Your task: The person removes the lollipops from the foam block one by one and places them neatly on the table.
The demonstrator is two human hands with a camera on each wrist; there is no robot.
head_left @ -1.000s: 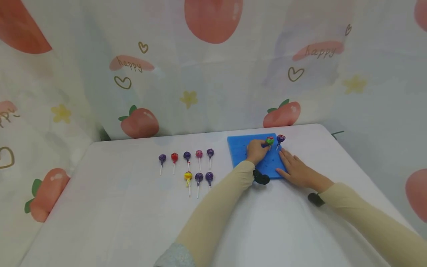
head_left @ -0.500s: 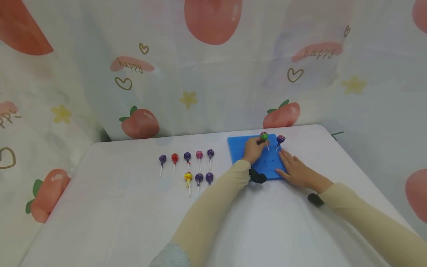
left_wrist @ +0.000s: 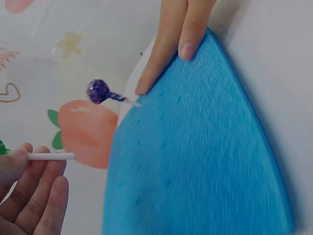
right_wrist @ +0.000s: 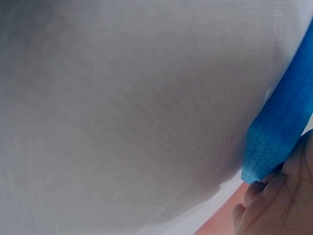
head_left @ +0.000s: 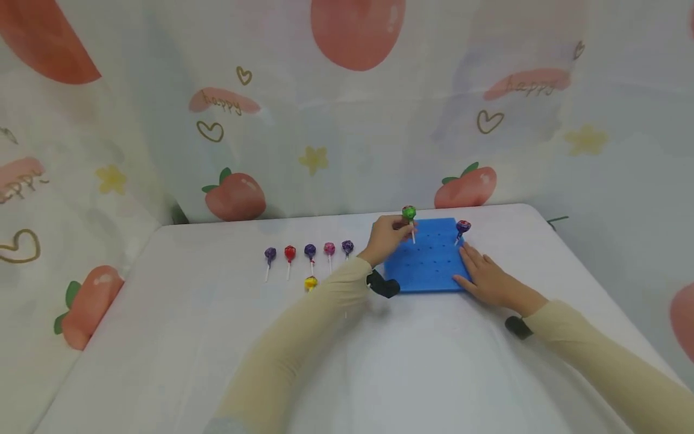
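In the head view my left hand [head_left: 385,239] pinches a green-topped lollipop [head_left: 409,212] upright over the left part of a blue foam board [head_left: 420,265]. The left wrist view shows the free end of its white stick [left_wrist: 54,156] apart from the board. My right hand [head_left: 490,282] rests with extended fingers at the board's right edge. Beside those fingertips a purple lollipop [head_left: 463,227] stands tilted, its stick in the board. Rows of small holes mark the board's top. Most of the right hand is out of the right wrist view.
Left of the board, several lollipops lie on the white table [head_left: 179,325], among them a red one [head_left: 290,252], a pink one [head_left: 329,248] and a yellow one [head_left: 311,283]. My left sleeve covers part of the front row. A printed curtain [head_left: 368,132] hangs behind the table.
My left hand has lifted the green lollipop off the board's back right area and carried it left. The right hand has stayed at the board's edge. The view has shifted slightly.
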